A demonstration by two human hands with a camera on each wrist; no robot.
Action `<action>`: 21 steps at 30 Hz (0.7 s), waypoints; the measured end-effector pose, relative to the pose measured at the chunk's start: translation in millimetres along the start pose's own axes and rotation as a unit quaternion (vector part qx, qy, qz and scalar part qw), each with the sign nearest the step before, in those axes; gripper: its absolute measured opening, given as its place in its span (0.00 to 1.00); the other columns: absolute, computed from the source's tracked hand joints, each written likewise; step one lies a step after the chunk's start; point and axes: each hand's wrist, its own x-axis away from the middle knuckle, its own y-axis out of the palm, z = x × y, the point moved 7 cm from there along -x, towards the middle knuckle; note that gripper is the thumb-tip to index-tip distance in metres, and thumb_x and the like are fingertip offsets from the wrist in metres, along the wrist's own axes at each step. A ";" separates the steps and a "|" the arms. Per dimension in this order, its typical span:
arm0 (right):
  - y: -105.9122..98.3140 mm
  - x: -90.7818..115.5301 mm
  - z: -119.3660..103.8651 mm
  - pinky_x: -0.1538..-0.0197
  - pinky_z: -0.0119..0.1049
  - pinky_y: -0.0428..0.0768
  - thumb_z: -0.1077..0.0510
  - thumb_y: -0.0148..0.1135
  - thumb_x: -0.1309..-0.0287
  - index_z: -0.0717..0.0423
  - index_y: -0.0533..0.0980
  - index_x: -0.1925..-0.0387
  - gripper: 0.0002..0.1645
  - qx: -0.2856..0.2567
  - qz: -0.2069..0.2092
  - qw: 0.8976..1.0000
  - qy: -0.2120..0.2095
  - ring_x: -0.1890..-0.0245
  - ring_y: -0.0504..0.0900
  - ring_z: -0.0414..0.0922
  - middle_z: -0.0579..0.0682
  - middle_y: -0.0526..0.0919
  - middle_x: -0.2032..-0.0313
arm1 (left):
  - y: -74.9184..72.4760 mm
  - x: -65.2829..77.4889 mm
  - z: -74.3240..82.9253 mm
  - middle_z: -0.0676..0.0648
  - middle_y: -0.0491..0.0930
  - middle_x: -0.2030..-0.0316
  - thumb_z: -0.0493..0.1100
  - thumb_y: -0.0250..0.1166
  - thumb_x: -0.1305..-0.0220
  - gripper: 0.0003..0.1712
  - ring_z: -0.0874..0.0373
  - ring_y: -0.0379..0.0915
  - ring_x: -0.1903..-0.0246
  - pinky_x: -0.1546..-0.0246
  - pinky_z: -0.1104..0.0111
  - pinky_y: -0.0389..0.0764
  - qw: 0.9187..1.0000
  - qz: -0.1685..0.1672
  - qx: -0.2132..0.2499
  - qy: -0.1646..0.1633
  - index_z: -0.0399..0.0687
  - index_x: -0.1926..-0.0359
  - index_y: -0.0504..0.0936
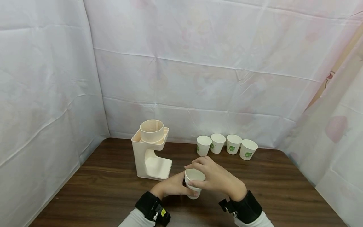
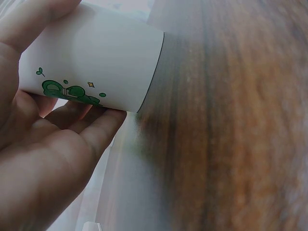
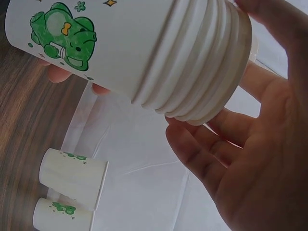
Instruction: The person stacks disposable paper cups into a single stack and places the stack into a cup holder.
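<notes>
A stack of nested white paper cups (image 1: 195,174) stands near the front middle of the table in the head view. My left hand (image 1: 172,186) grips the lower part of the stack, thumb on one side and fingers on the other. My right hand (image 1: 216,179) holds the rims at the top, its thumb and fingertips on opposite sides. The right wrist view shows several rims layered close together on the stack (image 3: 192,62), above a green bear print. In the left wrist view the lowest cup (image 2: 106,53) has its base close to the tabletop.
Several single paper cups (image 1: 233,144) with green prints stand upright in a row at the back right. A cream plastic stand (image 1: 139,160) with a round holder (image 1: 152,135) on top is at the left. Pale curtains (image 1: 198,85) surround the dark wooden table (image 1: 107,195).
</notes>
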 end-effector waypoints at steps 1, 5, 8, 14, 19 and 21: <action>-0.2 0.5 0.2 0.51 0.42 0.77 0.39 0.60 0.44 0.39 0.74 0.46 0.25 -0.003 0.000 1.000 0.001 0.49 0.67 0.40 0.42 0.74 0.50 | 0.2 0.2 0.4 0.53 0.73 0.49 0.50 0.71 0.49 0.41 0.59 0.71 0.53 0.53 0.60 0.73 1.000 -0.001 0.001 -0.001 0.59 0.38 0.59; -1.9 2.2 3.2 0.50 0.44 0.76 0.38 0.54 0.39 0.38 0.74 0.46 0.22 -0.018 -0.005 1.000 0.018 0.47 0.67 0.39 0.40 0.74 0.49 | 0.9 0.1 2.7 0.53 0.73 0.49 0.49 0.71 0.49 0.42 0.59 0.70 0.52 0.52 0.59 0.72 1.000 0.000 0.001 0.001 0.59 0.37 0.58; -3.8 3.2 8.4 0.48 0.44 0.76 0.37 0.51 0.38 0.37 0.74 0.46 0.22 -0.029 -0.009 0.999 0.042 0.46 0.67 0.36 0.37 0.74 0.49 | 1.5 -0.5 4.2 0.53 0.74 0.49 0.48 0.71 0.49 0.43 0.59 0.70 0.51 0.48 0.57 0.70 1.000 0.000 0.002 0.008 0.60 0.36 0.57; -9.1 4.4 18.8 0.51 0.45 0.76 0.37 0.50 0.37 0.37 0.73 0.46 0.22 -0.020 0.005 0.998 0.056 0.48 0.68 0.37 0.39 0.76 0.49 | 1.0 -0.2 4.9 0.54 0.73 0.48 0.47 0.72 0.50 0.45 0.61 0.69 0.49 0.44 0.53 0.66 1.000 0.007 -0.001 0.012 0.61 0.35 0.56; -12.0 5.7 27.3 0.50 0.46 0.76 0.38 0.51 0.37 0.38 0.74 0.46 0.21 -0.010 0.019 0.998 0.059 0.48 0.69 0.38 0.43 0.75 0.49 | 0.9 -0.3 3.7 0.54 0.73 0.47 0.47 0.73 0.51 0.44 0.61 0.68 0.48 0.42 0.51 0.64 1.000 0.008 -0.001 0.014 0.61 0.36 0.57; -12.5 5.8 30.4 0.50 0.46 0.76 0.39 0.52 0.37 0.39 0.74 0.46 0.20 -0.010 0.025 0.998 0.056 0.47 0.69 0.39 0.43 0.75 0.49 | 0.6 -0.5 2.9 0.55 0.73 0.47 0.47 0.73 0.51 0.44 0.61 0.67 0.48 0.42 0.51 0.64 1.000 0.010 -0.003 0.013 0.61 0.36 0.58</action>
